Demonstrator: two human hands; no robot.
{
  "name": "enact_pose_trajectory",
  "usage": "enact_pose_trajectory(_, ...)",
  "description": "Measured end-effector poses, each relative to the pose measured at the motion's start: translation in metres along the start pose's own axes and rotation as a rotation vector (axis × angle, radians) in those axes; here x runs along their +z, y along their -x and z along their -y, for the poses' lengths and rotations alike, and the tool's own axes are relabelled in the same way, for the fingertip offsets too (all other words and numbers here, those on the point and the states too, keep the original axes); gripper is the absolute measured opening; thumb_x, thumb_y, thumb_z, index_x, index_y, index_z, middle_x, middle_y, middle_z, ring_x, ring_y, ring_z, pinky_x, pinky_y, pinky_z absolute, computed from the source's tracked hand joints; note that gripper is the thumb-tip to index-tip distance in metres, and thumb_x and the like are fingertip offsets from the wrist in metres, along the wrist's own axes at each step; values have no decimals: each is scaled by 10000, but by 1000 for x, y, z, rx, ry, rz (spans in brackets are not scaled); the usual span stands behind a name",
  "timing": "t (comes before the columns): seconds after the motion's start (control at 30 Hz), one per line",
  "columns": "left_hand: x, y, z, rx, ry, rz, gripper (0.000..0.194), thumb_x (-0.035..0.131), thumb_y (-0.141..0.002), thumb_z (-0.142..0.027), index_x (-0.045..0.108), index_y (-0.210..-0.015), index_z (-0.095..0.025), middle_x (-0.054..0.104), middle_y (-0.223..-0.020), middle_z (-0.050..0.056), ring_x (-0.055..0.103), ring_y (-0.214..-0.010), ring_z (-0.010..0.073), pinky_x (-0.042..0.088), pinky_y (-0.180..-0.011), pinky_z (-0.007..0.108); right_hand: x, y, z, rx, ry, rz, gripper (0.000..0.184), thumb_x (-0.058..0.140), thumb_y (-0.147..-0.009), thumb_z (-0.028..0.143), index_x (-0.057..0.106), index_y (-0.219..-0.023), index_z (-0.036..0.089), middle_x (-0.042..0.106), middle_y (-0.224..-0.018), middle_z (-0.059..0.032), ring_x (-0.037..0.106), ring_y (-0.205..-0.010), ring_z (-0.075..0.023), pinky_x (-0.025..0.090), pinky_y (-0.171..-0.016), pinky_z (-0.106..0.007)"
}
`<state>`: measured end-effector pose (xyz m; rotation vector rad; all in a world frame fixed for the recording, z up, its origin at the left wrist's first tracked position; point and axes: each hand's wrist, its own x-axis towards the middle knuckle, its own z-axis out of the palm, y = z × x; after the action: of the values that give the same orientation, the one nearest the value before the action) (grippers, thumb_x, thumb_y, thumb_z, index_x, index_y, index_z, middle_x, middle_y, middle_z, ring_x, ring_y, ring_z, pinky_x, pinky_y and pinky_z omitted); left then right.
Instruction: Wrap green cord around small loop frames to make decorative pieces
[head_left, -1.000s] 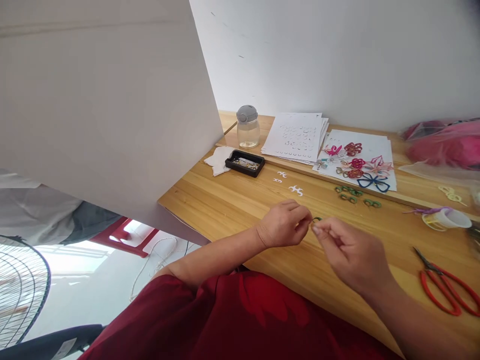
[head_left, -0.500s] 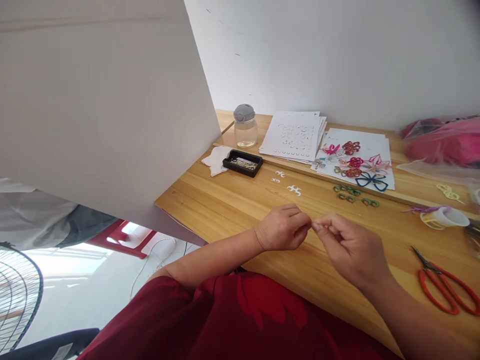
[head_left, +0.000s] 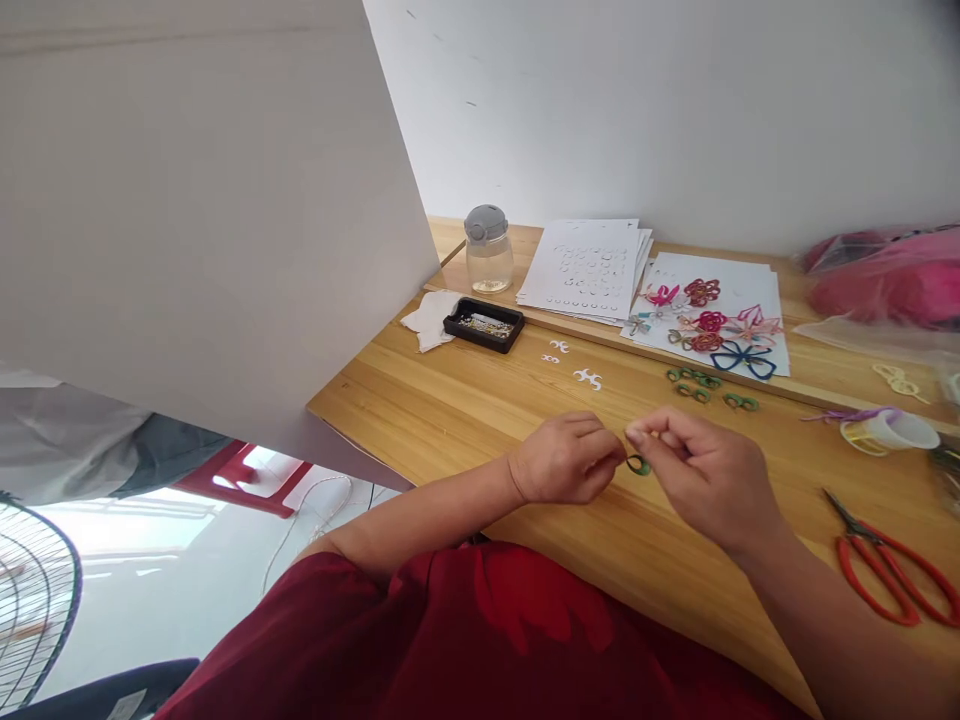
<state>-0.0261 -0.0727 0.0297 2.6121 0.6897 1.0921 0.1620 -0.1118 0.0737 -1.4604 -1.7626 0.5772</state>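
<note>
L hand [head_left: 566, 457] looks pinched on a green loop [head_left: 640, 466], left of the scissors [head_left: 868, 534]. R hand [head_left: 709, 475] has its tips together right by the loop; can't tell if w/ anything. Pinch soft so it won't squash, & hold 2 hands steady.

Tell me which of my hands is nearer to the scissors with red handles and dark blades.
Right. Your right hand is to the left of the red-handled, dark-bladed scissors, not touching them; your left hand is farther left, beyond the right.
</note>
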Motion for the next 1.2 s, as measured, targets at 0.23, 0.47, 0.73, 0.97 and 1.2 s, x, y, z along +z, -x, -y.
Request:
enact_pose_trajectory(0.23,0,-1,7,-137,-72,-192,70,562,-925,-174,601,-867,-183,704,-787,52,647,-754,168,524,-743,289,18,17,-10,83,-65,74,302,621,-938,472,671,-761,233,389,-511,68,362,-474,-112,302,-508,-282)
enact_pose_trajectory(0.47,-1,-3,0,10,26,-76,127,517,-964,-167,616,-888,-187,698,-773,44,645,-753,155,528,-761,276,3,0,-10,36,-20,-29,251,666,-889,447,705,-777,226,442,-496,61,374,-454,-112,276,-481,-286)
enact_pose_trajectory(0.73,2,-2,6,-98,-78,-24,111,544,-938,-178,592,-838,-183,684,-761,52,631,-733,169,508,-720,292,10,19,-3,-97,99,-25,227,620,-951,387,711,-809,236,487,-529,50,440,-501,-117,323,-558,-295)
enact_pose_trajectory(0.97,1,-4,5,-138,54,-174,43,579,-918,-175,596,-879,-183,692,-783,42,648,-764,157,524,-757,277,14,7,-15,123,-103,35,303,652,-902,472,666,-732,221,415,-514,65,365,-463,-109,269,-472,-282)
enact_pose_trajectory(1.2,3,1,5,-77,-18,56,100,530,-928,-169,590,-850,-187,676,-765,55,639,-748,175,508,-720,296,8,11,-6,-86,106,-46,213,642,-926,396,744,-829,236,526,-539,45,457,-502,-118,331,-557,-289)
